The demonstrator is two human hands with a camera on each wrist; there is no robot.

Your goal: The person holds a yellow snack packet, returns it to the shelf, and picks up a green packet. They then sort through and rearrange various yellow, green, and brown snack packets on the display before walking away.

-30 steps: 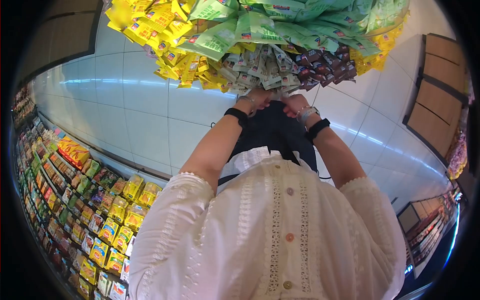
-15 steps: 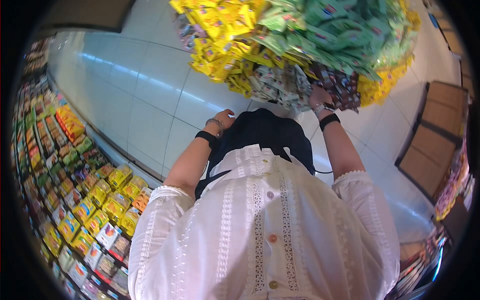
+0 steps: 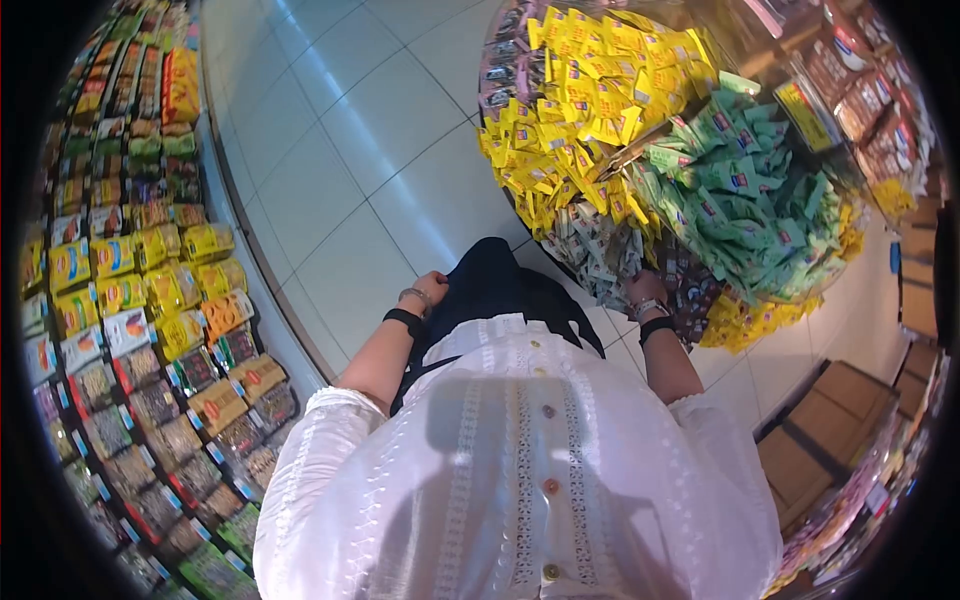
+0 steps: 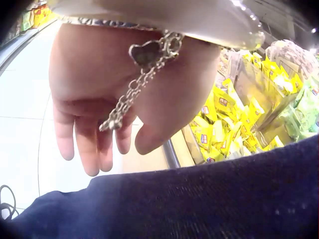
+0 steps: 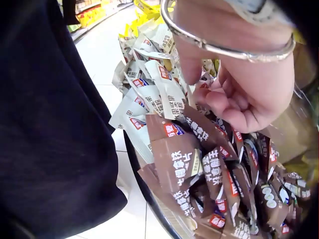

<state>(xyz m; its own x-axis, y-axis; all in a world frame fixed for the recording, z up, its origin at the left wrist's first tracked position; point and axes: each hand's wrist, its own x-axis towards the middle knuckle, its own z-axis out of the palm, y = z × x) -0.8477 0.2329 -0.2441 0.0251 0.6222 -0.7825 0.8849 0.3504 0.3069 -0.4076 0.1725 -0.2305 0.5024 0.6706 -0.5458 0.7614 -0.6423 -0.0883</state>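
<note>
2 heaps of small packets meet just under the right hand (image 5: 244, 94): white packets (image 5: 167, 94) and brown packets (image 5: 174, 159). They lie inside a dark, curved rim (image 5: 144, 186). The fingers of this hand are curled in, low down where the 2 colours meet. I cannot tell if they pinch a packet or only touch the pile. The left hand (image 4: 99, 84) hangs beside the dark trousers (image 3: 490, 285); its fingers are loose, with small gaps between some of them, and they hold nothing.

A few things could go wrong. Some white packets poke out over the rim, so a small bump could drop them on the floor (image 3: 370, 130). The trousers are just beside that edge, and a leg leaning in could be the bump. The packets look thin and slippery, so pulling at 1 may drag others with it. The silvery bangle (image 5: 224, 52) on the right wrist is close to the pile, and a packet corner could catch on it. White and brown could get mixed up, as no wall shows between them there. The green packets (image 3: 740, 180) are piled high, and a hard shake might make some slide down. If any fall, the left hand is probably too far away to catch them.
</note>
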